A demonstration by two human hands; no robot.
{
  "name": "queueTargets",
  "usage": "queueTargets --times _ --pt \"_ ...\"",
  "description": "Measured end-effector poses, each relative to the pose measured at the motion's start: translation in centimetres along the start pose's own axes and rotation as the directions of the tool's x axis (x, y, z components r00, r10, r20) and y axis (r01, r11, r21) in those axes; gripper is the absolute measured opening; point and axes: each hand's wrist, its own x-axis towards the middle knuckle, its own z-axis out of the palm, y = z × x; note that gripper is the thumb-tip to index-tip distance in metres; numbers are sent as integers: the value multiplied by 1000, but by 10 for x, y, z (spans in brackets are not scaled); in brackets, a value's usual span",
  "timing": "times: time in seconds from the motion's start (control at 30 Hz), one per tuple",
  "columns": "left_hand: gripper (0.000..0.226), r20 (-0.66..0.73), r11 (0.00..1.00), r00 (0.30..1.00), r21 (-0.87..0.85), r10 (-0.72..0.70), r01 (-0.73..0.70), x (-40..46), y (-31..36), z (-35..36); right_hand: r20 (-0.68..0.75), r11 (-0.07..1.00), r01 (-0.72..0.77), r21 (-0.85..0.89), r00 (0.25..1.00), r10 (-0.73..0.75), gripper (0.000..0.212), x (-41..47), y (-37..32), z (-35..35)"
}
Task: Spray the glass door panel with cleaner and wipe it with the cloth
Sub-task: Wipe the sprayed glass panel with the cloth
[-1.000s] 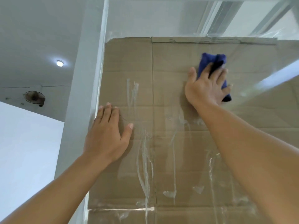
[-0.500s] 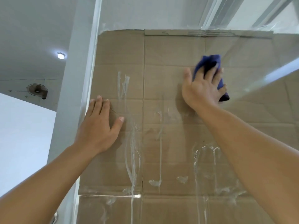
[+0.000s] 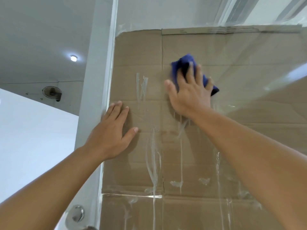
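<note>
The glass door panel [image 3: 249, 67] fills the right of the view, with brown cardboard behind it and white streaks of cleaner running down it. My right hand [image 3: 191, 95] presses a folded blue cloth [image 3: 184, 63] flat against the upper glass, fingers spread and straight over it. My left hand [image 3: 111, 133] lies flat on the glass near the panel's left edge, fingers straight, holding nothing. No spray bottle is in view.
A white door frame post [image 3: 96, 80] runs down the left of the panel. A round metal knob [image 3: 76, 214] sits low on it. A ceiling light [image 3: 74, 58] and a wall fan [image 3: 52, 92] are beyond, at the left.
My right hand has slid the cloth leftwards across the upper glass. My left hand stays flat on the glass by the frame. The camera view has shifted.
</note>
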Motion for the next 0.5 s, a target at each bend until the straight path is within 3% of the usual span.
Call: queueTargets --times 0.07,0.13,0.17,0.2,0.27,0.33,0.37,0.43,0.5 --pt "78 11 999 999 27 30 -31 -1 -5 -2 21 905 409 -120 912 -409 76 -7 -9 10" --pt "79 27 997 998 48 56 -57 -2 -9 -4 51 757 631 -170 773 -633 71 -7 -5 15" --pt "79 39 996 997 59 69 -72 -2 -11 -5 15 766 620 -171 779 -627 67 -2 -3 17" --pt "79 48 994 995 64 85 -88 -3 -14 -6 -45 831 533 -160 837 -546 66 3 -2 17" --pt "83 18 990 992 69 122 -123 -6 -18 -8 -132 979 188 -85 971 -198 65 10 -8 13" --pt "82 -74 987 987 92 142 -135 -8 -24 -10 -126 999 -48 -12 991 46 67 10 -25 14" --pt "80 -118 990 986 87 120 -110 -8 -27 -11 -118 1000 -27 -15 993 25 69 6 -34 16" --pt "76 -160 999 987 35 22 -17 -8 -33 -13 -102 960 269 -73 956 -276 71 -8 -45 22" --pt "78 -158 999 987 11 -38 40 -9 -39 -11 -21 773 620 -134 778 -628 67 -18 -38 31"
